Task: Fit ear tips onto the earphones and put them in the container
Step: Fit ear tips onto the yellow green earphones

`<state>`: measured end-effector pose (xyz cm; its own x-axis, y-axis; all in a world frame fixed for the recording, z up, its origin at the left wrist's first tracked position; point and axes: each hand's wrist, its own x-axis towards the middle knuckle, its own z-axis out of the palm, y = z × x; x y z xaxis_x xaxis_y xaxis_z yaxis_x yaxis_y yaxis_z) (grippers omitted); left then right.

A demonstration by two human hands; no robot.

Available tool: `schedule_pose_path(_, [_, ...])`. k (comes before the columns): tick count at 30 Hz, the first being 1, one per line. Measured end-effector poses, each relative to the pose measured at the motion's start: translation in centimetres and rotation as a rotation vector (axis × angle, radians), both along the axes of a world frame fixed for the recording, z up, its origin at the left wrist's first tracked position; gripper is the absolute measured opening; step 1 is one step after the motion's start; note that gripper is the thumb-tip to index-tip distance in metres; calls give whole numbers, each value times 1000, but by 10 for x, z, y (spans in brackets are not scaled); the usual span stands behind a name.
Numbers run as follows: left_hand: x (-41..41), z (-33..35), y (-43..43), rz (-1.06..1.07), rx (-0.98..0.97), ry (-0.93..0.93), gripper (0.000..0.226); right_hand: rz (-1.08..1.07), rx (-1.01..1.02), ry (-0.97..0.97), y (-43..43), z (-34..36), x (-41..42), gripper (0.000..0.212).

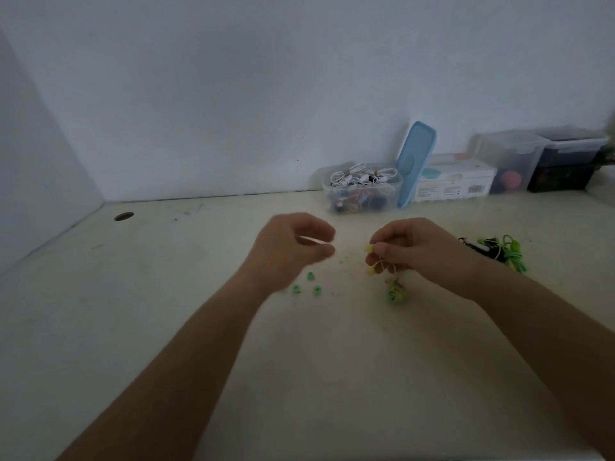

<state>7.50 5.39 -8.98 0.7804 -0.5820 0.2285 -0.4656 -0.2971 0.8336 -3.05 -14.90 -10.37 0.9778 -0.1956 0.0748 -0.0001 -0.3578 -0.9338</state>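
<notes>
Earphones, yellow, are pinched in the fingertips of our right hand. Our left hand is blurred; we cannot tell its grip. Green ear tips lie beside its wrist.

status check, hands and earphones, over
Right hand pinching yellow earphones. Left hand curled, blurred, hold unclear. Green ear tips loose on table; container open at back, nothing blocking it.

Dim, bluish, soft, wide-angle edge distortion.
</notes>
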Motion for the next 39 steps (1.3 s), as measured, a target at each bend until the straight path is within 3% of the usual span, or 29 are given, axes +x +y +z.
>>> schedule_pose_path(3, [25,5,15,150,101,-146,12,-41,133,-6,-3,5,8,5])
schedule_pose_path(6, [34,-5,16,115,294,-162,12,-79,277,5,1,9,21,6])
schedule_pose_path(11, [29,-22,7,24,496,-233,11,-103,268,-4,15,11,39,7])
schedule_pose_path(15, [27,-25,3,8,536,-261,6,-88,330,-7,25,2,47,8])
schedule_pose_path(19, [26,-27,2,77,292,-202,9,-58,399,-19,27,-8,41,6])
schedule_pose_path(23, [9,-25,5,104,-89,82,14,-3,399,-81,32,-12,30,5])
schedule_pose_path(29, [0,-23,-1,35,-424,463,17,-30,376,-184,29,-11,27,8])
schedule_pose_path(32, [-3,-24,-4,-24,-525,594,18,-2,361,-217,32,-12,27,8])
schedule_pose_path(39, [-4,-22,-5,-91,-646,687,19,49,368,-245,32,-13,27,14])
